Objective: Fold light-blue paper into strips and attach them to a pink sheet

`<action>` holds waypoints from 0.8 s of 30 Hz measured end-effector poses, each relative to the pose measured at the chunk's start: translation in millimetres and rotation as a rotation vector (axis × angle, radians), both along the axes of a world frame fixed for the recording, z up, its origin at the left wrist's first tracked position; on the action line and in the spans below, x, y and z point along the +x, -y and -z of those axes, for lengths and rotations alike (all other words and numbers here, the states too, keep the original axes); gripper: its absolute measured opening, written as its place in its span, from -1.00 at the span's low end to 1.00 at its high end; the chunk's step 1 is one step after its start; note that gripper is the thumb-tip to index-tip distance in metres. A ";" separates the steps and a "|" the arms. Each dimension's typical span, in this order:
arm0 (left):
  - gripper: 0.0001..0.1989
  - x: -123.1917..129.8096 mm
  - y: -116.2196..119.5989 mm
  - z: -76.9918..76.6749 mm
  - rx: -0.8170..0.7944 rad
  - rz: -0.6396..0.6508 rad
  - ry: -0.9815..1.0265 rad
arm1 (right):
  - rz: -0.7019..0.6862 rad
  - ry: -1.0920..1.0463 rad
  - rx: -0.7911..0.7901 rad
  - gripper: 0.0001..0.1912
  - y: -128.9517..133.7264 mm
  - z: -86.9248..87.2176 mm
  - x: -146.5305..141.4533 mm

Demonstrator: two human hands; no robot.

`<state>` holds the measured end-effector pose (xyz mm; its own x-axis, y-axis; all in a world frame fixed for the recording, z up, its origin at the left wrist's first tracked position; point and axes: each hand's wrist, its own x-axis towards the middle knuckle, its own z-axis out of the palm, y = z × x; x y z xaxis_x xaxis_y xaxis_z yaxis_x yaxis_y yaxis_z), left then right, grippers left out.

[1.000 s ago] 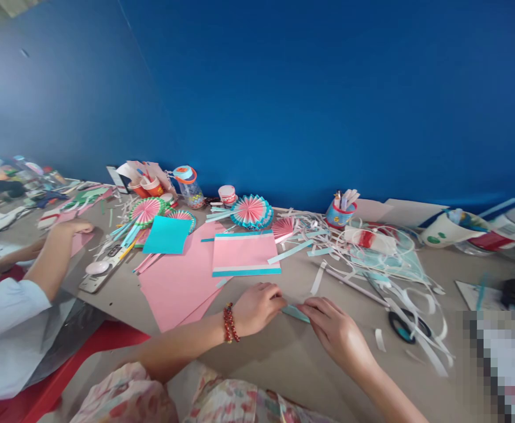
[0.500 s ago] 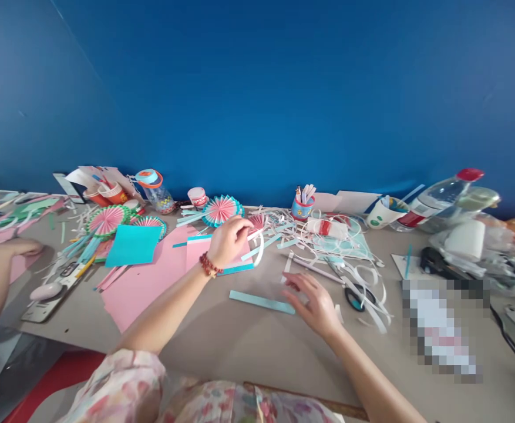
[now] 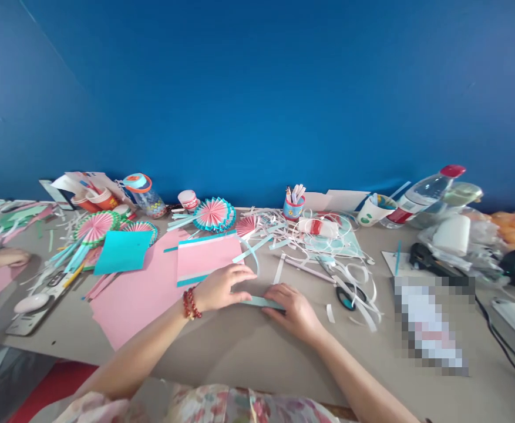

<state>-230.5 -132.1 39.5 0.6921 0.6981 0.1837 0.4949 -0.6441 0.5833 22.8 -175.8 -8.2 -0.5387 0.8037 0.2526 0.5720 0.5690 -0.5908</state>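
Thumb and fingers of the left hand (image 3: 222,286) are held apart at the strip's left end; a pale curl (image 3: 254,257) rises by its fingertips. The strip (image 3: 262,302) is partly covered by the right hand (image 3: 295,311), whose grip cannot be told. Half a second ago the left hand was raised over the pink sheet (image 3: 208,256); now it has been lowered, so the strip is apparently being handled two-handed. Pale blue, narrow and flat, it is laid on the table (image 3: 239,364).
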 end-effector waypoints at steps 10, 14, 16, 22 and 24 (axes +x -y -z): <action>-0.51 17.3 9.9 21.2 -0.709 -0.200 0.801 | 0.158 -0.299 -0.225 -0.76 1.2 -1.9 2.5; -0.52 34.1 9.5 26.9 -0.777 -0.243 1.091 | 0.159 -0.352 -0.234 -0.75 -0.4 -3.2 -0.1; -0.57 36.6 10.0 30.8 -0.752 -0.264 1.062 | 0.166 -0.371 -0.242 -0.75 -1.3 -4.6 -1.1; -0.65 37.2 21.3 49.9 -0.651 -0.360 0.796 | 0.122 -0.319 -0.244 -0.75 -2.7 -4.9 -2.5; -0.66 37.7 22.9 53.1 -0.635 -0.376 0.773 | 0.111 -0.323 -0.248 -0.75 -3.5 -3.8 -2.6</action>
